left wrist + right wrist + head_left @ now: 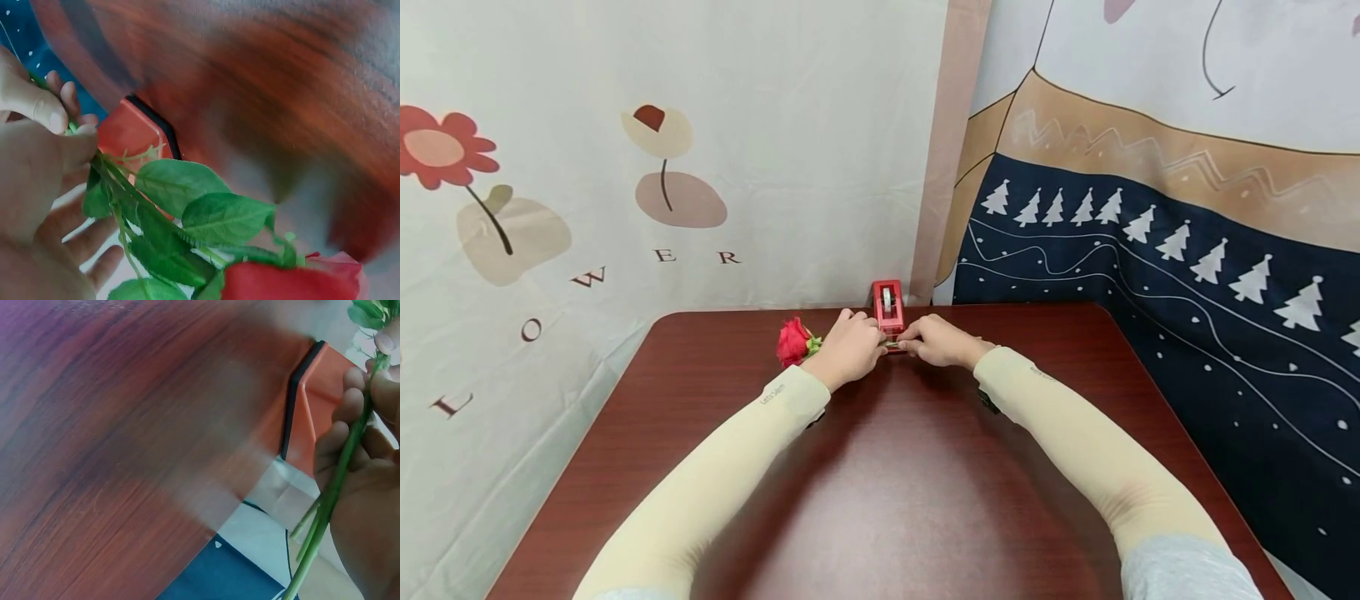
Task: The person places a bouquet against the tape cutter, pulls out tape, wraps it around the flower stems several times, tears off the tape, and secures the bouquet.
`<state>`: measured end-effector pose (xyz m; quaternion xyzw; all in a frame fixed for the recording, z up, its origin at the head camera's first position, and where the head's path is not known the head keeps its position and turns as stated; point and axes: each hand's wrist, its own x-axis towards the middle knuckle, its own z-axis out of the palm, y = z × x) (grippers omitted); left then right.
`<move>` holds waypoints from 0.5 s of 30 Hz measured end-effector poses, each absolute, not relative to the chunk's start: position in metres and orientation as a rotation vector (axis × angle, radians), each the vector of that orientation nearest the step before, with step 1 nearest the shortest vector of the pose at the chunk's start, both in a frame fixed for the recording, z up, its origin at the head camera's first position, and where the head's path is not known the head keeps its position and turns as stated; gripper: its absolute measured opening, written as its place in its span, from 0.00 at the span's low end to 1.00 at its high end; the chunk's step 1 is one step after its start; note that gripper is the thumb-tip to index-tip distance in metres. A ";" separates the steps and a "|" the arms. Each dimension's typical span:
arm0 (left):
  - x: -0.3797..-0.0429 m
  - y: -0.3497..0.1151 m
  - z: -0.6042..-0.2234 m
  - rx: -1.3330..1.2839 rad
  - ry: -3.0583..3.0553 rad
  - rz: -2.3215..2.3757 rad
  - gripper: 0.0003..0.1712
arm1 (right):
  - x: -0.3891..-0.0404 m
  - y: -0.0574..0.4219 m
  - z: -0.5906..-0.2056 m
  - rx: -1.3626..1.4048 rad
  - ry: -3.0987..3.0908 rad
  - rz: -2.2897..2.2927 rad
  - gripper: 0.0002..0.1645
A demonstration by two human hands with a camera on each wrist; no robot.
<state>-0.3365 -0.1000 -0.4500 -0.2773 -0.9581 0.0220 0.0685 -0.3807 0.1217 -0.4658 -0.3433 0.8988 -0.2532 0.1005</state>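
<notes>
A person's left hand (pixel 852 346) and right hand (pixel 940 342) each pinch a red rose (pixel 793 342) by its stem (pixel 342 465) at the tabletop's (pixel 887 467) twelve o'clock, the two grips apparently steadying it; its bloom (pixel 287 281) lies toward nine o'clock, a red tape dispenser (pixel 888 308) just beyond.

- I see one rose (pixel 793 342) with its red bloom to the left and its green stem (pixel 340 469) running to the right, in front of the dispenser.
- Its green leaves (pixel 178 181) fan out below the bloom.
- The left hand (pixel 851 343) pinches the stem in its fingers, just past the leaves.
- The right hand (pixel 942 340) grips it farther along; the lower end runs beside the palm, with thinner shoots next to it.
- I can't tell whether stem and dispenser touch.
- The dispenser (pixel 891 323), red with a black base, stands near the bench's far edge, a pale roll (pixel 887 300) inside.
</notes>
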 end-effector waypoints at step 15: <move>-0.345 -0.103 -0.452 -0.857 -3.009 -0.145 0.09 | -0.369 0.119 -0.474 -1.130 2.827 -0.602 0.16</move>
